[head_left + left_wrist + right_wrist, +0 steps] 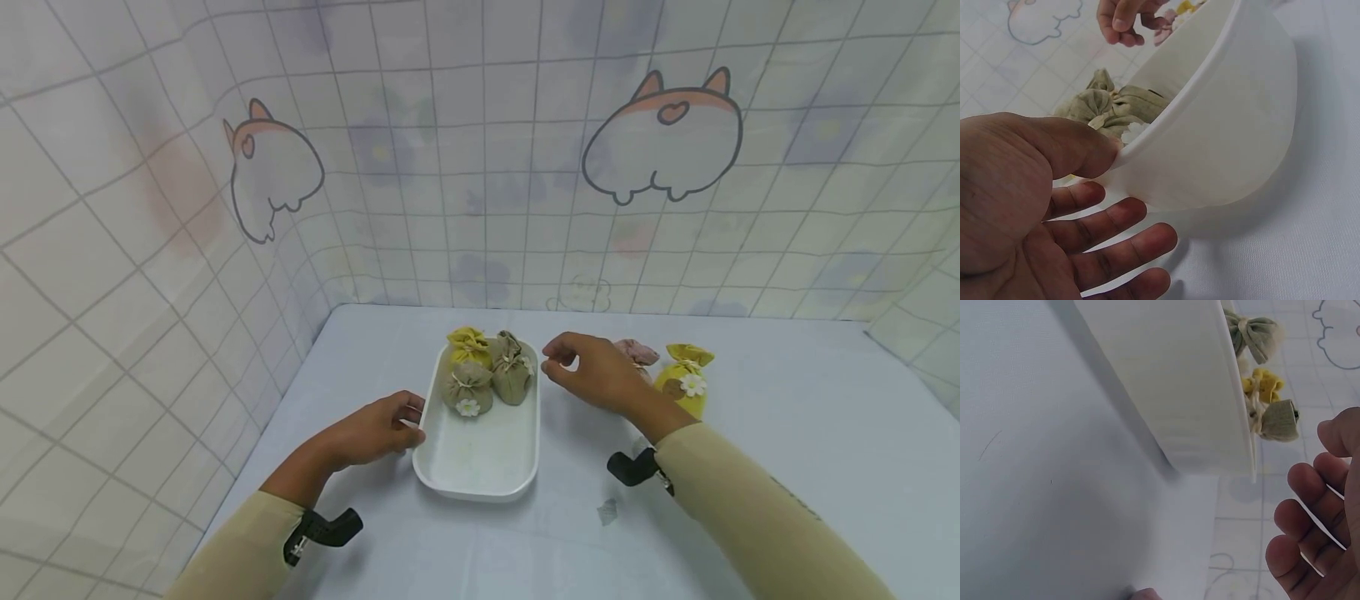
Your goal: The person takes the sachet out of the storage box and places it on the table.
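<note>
We touch the white tray [480,467] with our left hand [386,427], fingers spread; our right hand [596,371], fingers empty and loosely curved, hovers right of it. Three pouches [470,385] sit inside; right of it, our swinging sleeve [750,500] could topple the pink pouch [637,351] — or the yellow pouch [685,379].

The left hand [1022,219] touches a white tray [1229,131] holding olive cloth pouches [1090,105].

Beige long sleeves [750,508], black angled wrist mounts [324,530]
</note>
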### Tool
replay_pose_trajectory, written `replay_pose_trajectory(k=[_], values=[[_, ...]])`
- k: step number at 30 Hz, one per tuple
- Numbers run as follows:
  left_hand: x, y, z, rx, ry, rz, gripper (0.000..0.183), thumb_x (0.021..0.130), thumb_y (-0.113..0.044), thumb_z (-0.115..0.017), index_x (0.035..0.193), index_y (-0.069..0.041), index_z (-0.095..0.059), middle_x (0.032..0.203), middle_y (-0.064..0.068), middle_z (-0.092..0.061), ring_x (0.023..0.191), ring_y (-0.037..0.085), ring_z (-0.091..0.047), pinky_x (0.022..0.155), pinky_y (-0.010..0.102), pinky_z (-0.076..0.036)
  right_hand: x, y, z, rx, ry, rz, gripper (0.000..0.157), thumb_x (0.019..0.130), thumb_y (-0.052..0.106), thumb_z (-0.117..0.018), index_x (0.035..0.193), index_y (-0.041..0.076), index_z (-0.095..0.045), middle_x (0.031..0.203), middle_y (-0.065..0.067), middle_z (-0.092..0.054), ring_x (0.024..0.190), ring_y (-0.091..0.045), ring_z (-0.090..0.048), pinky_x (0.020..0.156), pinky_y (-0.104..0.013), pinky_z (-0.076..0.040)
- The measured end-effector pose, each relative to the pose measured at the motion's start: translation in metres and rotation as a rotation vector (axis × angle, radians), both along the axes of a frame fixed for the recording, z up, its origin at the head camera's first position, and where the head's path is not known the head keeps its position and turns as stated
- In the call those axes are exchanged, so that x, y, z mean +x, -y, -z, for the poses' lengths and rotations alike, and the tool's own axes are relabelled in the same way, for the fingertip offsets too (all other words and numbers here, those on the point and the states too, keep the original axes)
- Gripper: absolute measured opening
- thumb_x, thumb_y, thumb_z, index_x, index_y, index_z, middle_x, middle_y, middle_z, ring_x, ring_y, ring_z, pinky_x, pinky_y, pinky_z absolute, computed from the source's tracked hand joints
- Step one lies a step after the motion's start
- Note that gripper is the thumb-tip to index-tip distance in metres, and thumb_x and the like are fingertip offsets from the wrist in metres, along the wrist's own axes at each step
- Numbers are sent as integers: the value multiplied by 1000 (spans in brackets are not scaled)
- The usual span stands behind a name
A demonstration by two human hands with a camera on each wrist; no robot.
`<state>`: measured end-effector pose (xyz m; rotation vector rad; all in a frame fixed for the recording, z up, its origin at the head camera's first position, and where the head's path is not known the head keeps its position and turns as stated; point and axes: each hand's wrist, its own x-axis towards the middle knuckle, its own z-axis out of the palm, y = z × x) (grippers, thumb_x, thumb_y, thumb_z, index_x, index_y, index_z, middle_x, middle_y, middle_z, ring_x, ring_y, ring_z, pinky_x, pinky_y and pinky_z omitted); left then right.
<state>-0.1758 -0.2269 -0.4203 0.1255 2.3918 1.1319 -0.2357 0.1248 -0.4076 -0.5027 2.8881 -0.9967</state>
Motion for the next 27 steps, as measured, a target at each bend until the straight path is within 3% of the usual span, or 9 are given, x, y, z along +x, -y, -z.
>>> replay_pose_trajectory(k=[19, 27], values=[[-1, 0, 3, 23, 8, -7, 44, 95, -18, -74, 136, -11, -56, 128, 3, -64, 108, 20, -65, 91, 43, -56, -7, 15, 5, 24, -11, -23, 28, 97, 35, -69, 120, 19, -70, 106, 3, -69, 100, -21, -61, 78, -38, -55], [-1, 2, 4, 28, 6, -7, 44, 96, -17, -73, 136, -11, -55, 127, 3, -64, 107, 19, -65, 89, 41, -56, -12, 19, 7, 36, -3, -16, 32, 97, 37, -69, 124, 19, -68, 112, 0, -69, 107, -25, -63, 85, -42, -55]])
